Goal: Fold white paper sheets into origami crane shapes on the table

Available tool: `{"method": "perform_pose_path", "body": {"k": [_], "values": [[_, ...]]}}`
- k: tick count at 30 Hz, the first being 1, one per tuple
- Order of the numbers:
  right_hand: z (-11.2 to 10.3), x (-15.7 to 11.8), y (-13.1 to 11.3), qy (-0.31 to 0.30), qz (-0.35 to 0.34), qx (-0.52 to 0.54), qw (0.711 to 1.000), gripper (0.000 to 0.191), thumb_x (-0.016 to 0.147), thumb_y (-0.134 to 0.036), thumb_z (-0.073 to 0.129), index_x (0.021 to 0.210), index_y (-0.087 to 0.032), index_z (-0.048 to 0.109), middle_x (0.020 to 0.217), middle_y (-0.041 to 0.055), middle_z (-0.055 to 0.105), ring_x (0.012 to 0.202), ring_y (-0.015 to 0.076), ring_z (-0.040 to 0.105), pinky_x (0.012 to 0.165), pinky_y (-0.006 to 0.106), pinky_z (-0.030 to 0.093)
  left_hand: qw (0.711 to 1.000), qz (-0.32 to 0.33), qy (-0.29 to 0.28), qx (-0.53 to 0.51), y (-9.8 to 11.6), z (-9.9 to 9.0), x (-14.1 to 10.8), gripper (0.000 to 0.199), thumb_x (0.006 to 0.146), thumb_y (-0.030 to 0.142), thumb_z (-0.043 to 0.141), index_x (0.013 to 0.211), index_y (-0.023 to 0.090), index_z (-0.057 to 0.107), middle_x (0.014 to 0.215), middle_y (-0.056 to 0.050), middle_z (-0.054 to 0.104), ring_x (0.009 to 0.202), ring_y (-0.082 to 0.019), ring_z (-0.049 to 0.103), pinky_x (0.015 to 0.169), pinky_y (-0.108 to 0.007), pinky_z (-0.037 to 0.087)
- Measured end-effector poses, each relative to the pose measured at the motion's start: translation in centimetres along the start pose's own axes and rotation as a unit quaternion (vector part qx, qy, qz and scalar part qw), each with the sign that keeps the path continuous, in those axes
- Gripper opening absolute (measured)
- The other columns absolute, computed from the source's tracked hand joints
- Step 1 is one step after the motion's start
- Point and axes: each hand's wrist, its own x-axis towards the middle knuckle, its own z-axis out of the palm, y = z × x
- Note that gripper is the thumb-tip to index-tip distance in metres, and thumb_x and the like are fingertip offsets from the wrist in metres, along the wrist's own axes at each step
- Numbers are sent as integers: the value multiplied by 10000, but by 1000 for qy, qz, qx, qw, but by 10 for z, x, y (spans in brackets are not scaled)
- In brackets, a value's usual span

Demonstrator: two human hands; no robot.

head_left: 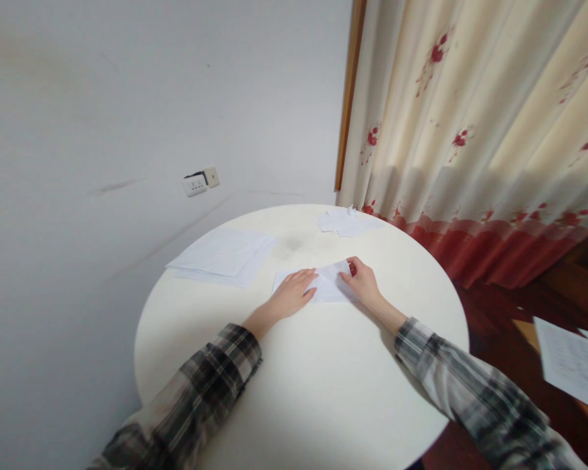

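Observation:
A white sheet of paper point(329, 284), which looks folded into a long strip, lies on the round white table point(294, 365). My left hand point(293, 293) rests flat on the strip's left part, fingers stretched out and pointing right. At the strip's right end, my right hand point(361, 279) has its fingers curled, with thumb and forefinger around the paper's upper right edge. That edge seems slightly raised from the table. The fingers partly cover both ends of the paper.
Several white sheets point(225, 253) are stacked at the table's left. Loose, crumpled-looking paper point(350, 222) lies near the far edge. A wall with a socket point(195, 185) borders the left; a flowered curtain point(465, 130) hangs right. Printed pages point(573, 362) lie beyond the table's right edge.

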Motion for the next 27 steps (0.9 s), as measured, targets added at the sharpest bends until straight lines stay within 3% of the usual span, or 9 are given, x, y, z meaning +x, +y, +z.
{"method": "perform_pose_path", "body": {"k": [3, 6, 13, 22, 27], "values": [[1, 3, 8, -11, 15, -24, 1000, 117, 670, -220, 549, 781, -187, 561, 646, -13, 560, 593, 134, 494, 572, 246, 370, 1000, 1, -3, 4, 0, 0, 0, 438, 877, 351, 335, 1276, 184, 408, 1385, -73, 375, 1274, -190, 321, 1051, -351, 229], [2, 3, 9, -17, -37, -2, 999, 58, 661, -166, 522, 712, -189, 538, 682, -2, 568, 631, 134, 507, 611, 250, 397, 1000, 1, -6, 13, 1, 0, 0, 439, 882, 349, 327, 1281, 183, 402, 1389, -67, 369, 1277, -183, 316, 1055, -348, 227], [-4, -7, -10, -119, -180, 153, 964, 247, 605, -43, 455, 777, -199, 542, 890, 24, 634, 869, 153, 581, 812, 294, 436, 1000, 6, 8, 20, 2, 0, 0, 424, 869, 313, 363, 1269, 177, 400, 1363, -76, 405, 1267, -189, 332, 1047, -360, 259], [-1, -11, -10, -193, -264, 92, 941, 303, 596, -39, 515, 834, -205, 599, 950, 29, 645, 918, 170, 577, 865, 312, 426, 996, 2, 70, -47, 0, 4, 0, 384, 815, 246, 455, 1176, 121, 424, 1181, -134, 537, 1106, -211, 497, 965, -351, 374], [-4, -13, -13, -209, -285, 69, 933, 253, 645, -109, 575, 876, -204, 614, 935, 37, 648, 903, 170, 580, 843, 303, 440, 997, 4, 70, -27, -1, 5, 0, 402, 819, 180, 394, 1213, 98, 396, 1195, -150, 525, 1119, -214, 485, 971, -362, 366]]}}
